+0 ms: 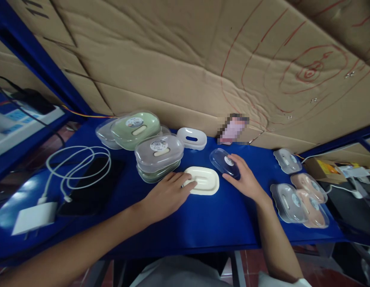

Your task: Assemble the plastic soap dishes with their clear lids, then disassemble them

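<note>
A cream oval soap-dish tray (207, 181) lies on the blue table in front of me. My left hand (169, 193) grips its left edge, the thumb on the inside and the fingers curled over the rim. To its right, my right hand (243, 177) has thumb and fingers around the right side of a clear plastic lid (220, 160) with a round sticker. Whether that lid touches the table I cannot tell. Behind the tray sits a white oval dish (196, 137) with a slot in its floor.
Lidded soap boxes in grey (159, 155) and green (125, 133) are stacked at left. More grey (288, 203) and pink (318, 217) ones lie at right. A white charger (35, 217) with coiled cable and a dark flat device (89, 191) are far left. Cardboard (173, 59) walls the back.
</note>
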Demonstrator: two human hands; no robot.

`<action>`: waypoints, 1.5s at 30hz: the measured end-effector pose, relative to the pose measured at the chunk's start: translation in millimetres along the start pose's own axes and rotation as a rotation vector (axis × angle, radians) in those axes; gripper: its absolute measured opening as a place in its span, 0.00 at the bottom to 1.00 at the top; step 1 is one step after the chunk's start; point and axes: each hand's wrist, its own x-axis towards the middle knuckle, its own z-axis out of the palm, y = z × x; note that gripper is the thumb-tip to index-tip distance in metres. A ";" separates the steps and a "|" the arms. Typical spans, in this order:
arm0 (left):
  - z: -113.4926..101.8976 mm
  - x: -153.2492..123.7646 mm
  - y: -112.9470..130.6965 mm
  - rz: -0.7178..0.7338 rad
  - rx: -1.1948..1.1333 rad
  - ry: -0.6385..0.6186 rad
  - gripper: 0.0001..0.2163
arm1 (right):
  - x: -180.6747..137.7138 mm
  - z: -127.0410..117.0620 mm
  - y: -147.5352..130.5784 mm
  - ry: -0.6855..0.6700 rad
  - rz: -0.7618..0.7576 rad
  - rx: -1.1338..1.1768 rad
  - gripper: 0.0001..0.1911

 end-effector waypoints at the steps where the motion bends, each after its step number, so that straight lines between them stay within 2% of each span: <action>1: 0.9 -0.2 0.2 -0.030 -0.004 0.031 0.18 | 0.1 2.7 -6.9 -0.016 -0.049 0.029 0.37; 3: 3.2 -0.6 0.3 -0.083 -0.014 0.090 0.23 | -0.8 10.3 -21.0 -0.080 -0.136 0.074 0.36; 6: 6.8 -1.4 -1.4 -0.101 -0.029 0.146 0.25 | -3.1 23.1 -37.1 -0.194 -0.225 0.068 0.35; 11: 9.3 -2.2 -4.6 -0.064 -0.036 0.125 0.23 | -5.1 34.6 -45.1 -0.247 -0.303 0.011 0.33; 17: 8.7 -1.5 -3.7 -0.109 -0.074 0.124 0.21 | -6.8 34.8 -47.2 -0.212 -0.348 0.028 0.32; 21: 9.6 -1.8 -2.2 -0.143 -0.061 0.106 0.24 | -3.0 29.0 -36.9 -0.148 -0.282 0.006 0.29; 27: 4.7 -1.2 -1.9 -0.028 -0.026 0.034 0.06 | 2.7 16.7 -2.7 0.028 -0.067 -0.262 0.25; 30: 1.9 -1.4 -1.5 -0.018 -0.037 0.016 0.03 | 9.7 16.4 -3.3 0.127 0.001 -0.370 0.23; 32: 1.3 -1.9 -1.4 0.007 -0.045 0.004 0.02 | 22.8 20.7 -13.5 0.128 -0.043 -0.353 0.24; 37: 1.7 -2.7 -3.5 0.055 -0.055 -0.013 0.03 | 84.2 44.0 -41.5 -0.064 -0.230 -0.270 0.29; 40: 1.6 -2.6 -5.1 0.063 -0.062 -0.003 0.03 | 112.6 54.1 -44.8 -0.071 -0.240 -0.258 0.23; 42: 1.2 -2.4 -4.8 0.057 -0.070 0.003 0.02 | 114.3 53.8 -44.1 -0.041 -0.232 -0.251 0.17; 45: -0.8 -2.0 -1.6 0.048 -0.049 0.032 0.04 | 88.8 43.5 -43.0 0.070 -0.220 -0.206 0.16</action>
